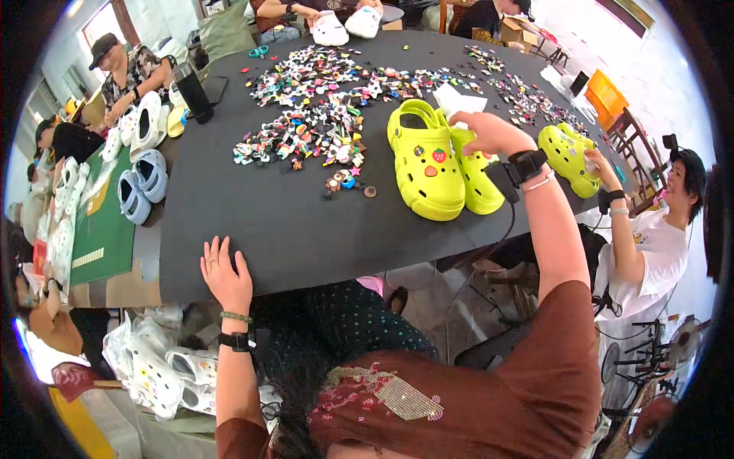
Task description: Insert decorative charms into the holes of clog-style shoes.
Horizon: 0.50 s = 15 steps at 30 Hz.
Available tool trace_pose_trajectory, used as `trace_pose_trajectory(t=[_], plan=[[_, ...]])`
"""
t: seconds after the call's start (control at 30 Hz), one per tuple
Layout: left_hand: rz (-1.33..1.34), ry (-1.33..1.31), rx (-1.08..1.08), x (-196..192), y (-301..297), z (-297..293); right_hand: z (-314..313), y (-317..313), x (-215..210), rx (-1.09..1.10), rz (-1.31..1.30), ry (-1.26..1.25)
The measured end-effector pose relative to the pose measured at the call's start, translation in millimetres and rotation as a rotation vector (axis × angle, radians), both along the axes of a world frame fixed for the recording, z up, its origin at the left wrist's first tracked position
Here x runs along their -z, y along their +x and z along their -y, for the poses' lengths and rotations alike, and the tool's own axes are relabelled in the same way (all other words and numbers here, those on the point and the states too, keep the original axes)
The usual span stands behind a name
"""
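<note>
Two lime-green clogs stand side by side on the dark table, toes toward me. The left clog point(430, 164) bears several charms, a strawberry-shaped one among them. My right hand point(497, 134) reaches over the back of the right clog point(480, 177), its fingers curled at the heel opening and hiding part of it. Just beyond those fingers is a crumpled white sheet point(459, 100), paper or film. My left hand point(227, 271) lies flat at the table's near edge, fingers spread, holding nothing. Heaps of small colourful shoe charms point(310, 134) spread beyond the clogs.
A co-worker at the right handles another lime-green clog point(567, 159). Grey-blue clogs point(143, 186) and a black bottle point(193, 92) stand at the left, near a green mat point(103, 229). Across the table, another person's hands hold white clogs point(330, 29). Bagged white clogs point(157, 375) lie below left.
</note>
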<state>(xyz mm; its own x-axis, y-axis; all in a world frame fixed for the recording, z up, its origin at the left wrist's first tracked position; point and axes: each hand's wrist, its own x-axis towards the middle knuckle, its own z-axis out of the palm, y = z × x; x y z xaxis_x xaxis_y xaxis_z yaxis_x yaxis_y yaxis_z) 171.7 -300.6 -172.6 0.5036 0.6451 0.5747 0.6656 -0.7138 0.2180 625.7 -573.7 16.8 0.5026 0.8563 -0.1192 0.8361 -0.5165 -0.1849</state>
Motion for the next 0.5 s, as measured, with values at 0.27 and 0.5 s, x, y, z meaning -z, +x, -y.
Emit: trace_pose_trajectory(t=[0.27, 0.5], plan=[[-0.020, 0.004, -0.008, 3.4, -1.6, 0.2, -27.2, -8.5, -7.3, 0.035, -0.122, -0.232], [-0.006, 0.013, 0.004, 3.1, -1.3, -1.2, -25.7, 10.5, 9.3, -0.068, 0.015, -0.151]])
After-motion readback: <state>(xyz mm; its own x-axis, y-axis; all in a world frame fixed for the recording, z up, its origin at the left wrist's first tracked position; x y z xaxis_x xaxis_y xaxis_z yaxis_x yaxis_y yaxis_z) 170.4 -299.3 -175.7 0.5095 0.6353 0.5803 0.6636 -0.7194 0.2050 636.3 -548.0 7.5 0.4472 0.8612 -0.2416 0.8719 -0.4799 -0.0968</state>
